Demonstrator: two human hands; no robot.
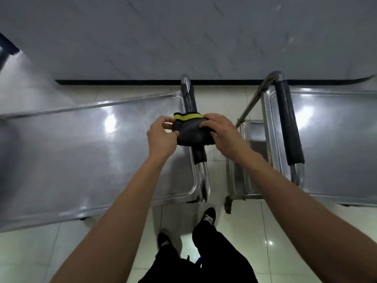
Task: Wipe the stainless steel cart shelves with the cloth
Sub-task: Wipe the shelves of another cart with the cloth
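Note:
A dark cloth (190, 132) with a yellow stripe along its far edge is bunched over the padded push handle (192, 103) of the left stainless steel cart. My left hand (161, 135) pinches the cloth's left side. My right hand (223, 133) grips its right side, fingers curled over the top. The left cart's top shelf (81, 152) is a shiny steel tray spreading to the left of the handle.
A second steel cart (334, 144) with its own padded handle (289, 121) stands to the right, a lower shelf (255, 139) showing between the two. A grey wall with a black skirting (122, 82) runs behind. My feet stand on the pale tiled floor (30, 252).

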